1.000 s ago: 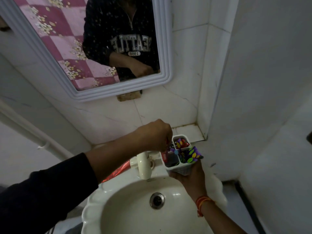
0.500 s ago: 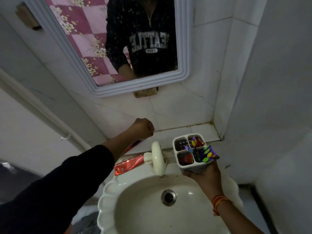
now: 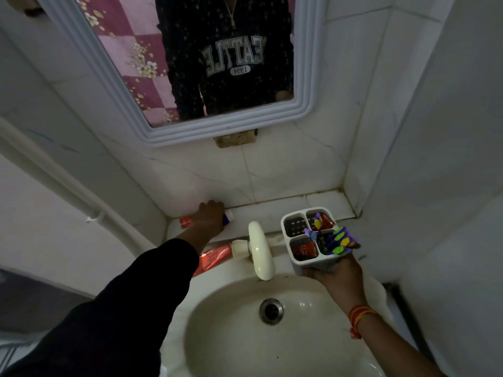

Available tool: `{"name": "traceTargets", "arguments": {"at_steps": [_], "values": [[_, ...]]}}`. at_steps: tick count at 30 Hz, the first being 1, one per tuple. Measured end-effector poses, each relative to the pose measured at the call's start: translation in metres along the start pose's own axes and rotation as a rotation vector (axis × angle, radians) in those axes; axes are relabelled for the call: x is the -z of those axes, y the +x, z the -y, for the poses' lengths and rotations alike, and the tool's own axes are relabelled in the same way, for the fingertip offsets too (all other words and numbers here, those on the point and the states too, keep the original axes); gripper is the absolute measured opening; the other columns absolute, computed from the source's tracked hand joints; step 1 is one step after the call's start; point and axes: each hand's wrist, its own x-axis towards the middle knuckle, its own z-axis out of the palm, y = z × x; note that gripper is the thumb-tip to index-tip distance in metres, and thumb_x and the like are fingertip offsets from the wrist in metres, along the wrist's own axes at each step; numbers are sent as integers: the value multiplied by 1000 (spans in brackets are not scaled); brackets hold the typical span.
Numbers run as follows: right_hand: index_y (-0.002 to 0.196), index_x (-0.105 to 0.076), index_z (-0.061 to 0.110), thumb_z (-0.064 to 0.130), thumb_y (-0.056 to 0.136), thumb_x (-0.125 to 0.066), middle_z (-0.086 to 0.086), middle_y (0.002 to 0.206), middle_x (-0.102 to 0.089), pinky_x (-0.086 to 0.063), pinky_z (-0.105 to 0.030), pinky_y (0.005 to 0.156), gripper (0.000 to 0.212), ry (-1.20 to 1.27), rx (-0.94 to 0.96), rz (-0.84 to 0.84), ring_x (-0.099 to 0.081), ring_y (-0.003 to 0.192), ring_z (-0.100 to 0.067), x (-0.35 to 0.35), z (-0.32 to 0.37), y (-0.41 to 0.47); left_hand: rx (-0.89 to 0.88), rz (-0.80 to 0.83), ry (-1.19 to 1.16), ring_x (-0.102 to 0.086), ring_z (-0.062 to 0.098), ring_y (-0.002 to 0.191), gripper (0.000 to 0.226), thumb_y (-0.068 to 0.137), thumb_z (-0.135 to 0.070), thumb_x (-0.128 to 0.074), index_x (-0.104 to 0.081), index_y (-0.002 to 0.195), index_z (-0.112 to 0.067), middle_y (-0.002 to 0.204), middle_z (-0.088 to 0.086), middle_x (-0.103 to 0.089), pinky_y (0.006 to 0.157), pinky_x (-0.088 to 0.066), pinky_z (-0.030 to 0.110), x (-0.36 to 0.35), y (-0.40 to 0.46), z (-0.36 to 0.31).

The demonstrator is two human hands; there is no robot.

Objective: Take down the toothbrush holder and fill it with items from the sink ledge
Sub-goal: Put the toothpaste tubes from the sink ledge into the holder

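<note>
Toothbrush holder [image 3: 310, 240]: white, four compartments, held from below in the right hand [image 3: 336, 270], fingers curled under its base; it sits above the right rim of the sink [image 3: 231, 336], just beside the tap [image 3: 260, 251]. Rear-left compartment shows only its perforated floor; the two red-filled compartments hold items too small to tell; a purple item with yellow and green spots [image 3: 333, 240] leans out of the front-right one.

Left hand [image 3: 211, 217]: reached to the tiled ledge [image 3: 285, 210] behind the sink, laid over a tube [image 3: 206, 220] whose red end shows left of the hand and white-and-purple end right of it. Fingers bent down on the tube; whether they grip it, cannot tell.

Second red tube [image 3: 213, 261]: lying on the sink edge left of the tap, partly hidden by the dark sleeve [image 3: 122, 308].

Surroundings: framed mirror [image 3: 190, 63] above; white pipe [image 3: 68, 186] on the left wall; corner wall close to the right of the holder.
</note>
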Motion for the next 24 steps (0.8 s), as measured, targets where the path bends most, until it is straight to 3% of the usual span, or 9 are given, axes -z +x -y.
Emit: {"name": "traceTargets", "arguments": {"at_steps": [4,7,10,13,16,18,21,24], "values": [[123,-68,12,4,40,-101,0,111,-77,-59,-14,75,89,-66,-15,-12,-71,108,-11,3,-6,-5,-47,58,-6,-65,38,102,55,84,-21,-72,-44,130,-10,119,18,-58,81,-52,39,0,-14,-2],[123,-67,11,-5,43,-98,-2,111,-77,-62,-21,72,87,-76,-15,-3,-73,103,-6,3,-3,-6,-95,26,22,-66,33,101,53,85,-31,-68,-41,130,-18,114,11,-65,85,-50,39,3,-20,-4],[123,-64,7,-21,51,-88,-5,113,-73,-60,-19,66,81,3,-26,4,-72,99,-4,2,3,-7,-158,37,-61,-67,30,91,50,86,-40,-67,-43,128,-28,113,10,-62,81,-57,43,31,-28,-16],[120,-64,10,-15,50,-92,2,108,-72,-56,-9,67,79,-9,-24,-21,-70,98,-1,1,3,-7,-267,72,-93,-73,19,77,45,85,-43,-72,-57,126,-32,110,1,-69,75,-63,39,77,-40,-39],[117,-64,13,-4,50,-97,5,100,-71,-54,-9,68,76,-101,-17,-5,-67,90,9,1,8,-11,-382,41,7,-67,15,96,50,78,-43,-80,-66,124,-30,113,-2,-71,89,-58,38,124,-51,-70],[118,-66,16,2,48,-99,9,103,-73,-58,-18,75,79,-89,-15,-13,-69,94,4,4,8,-13,-448,85,56,-63,14,101,50,79,-37,-81,-66,126,-29,117,-3,-69,93,-55,37,151,-63,-94],[116,-64,24,15,50,-99,13,103,-71,-56,-22,78,75,-153,-27,6,-67,92,2,5,12,-15,-537,160,174,-58,11,101,53,79,-33,-81,-65,130,-31,111,-7,-64,94,-54,34,175,-82,-132],[114,-62,35,3,44,-99,16,107,-72,-58,-18,84,85,-102,-11,-8,-66,98,13,6,8,-12,-571,211,239,-60,16,103,52,70,-39,-86,-71,120,-34,104,-10,-61,83,-56,32,175,-96,-162]]}}
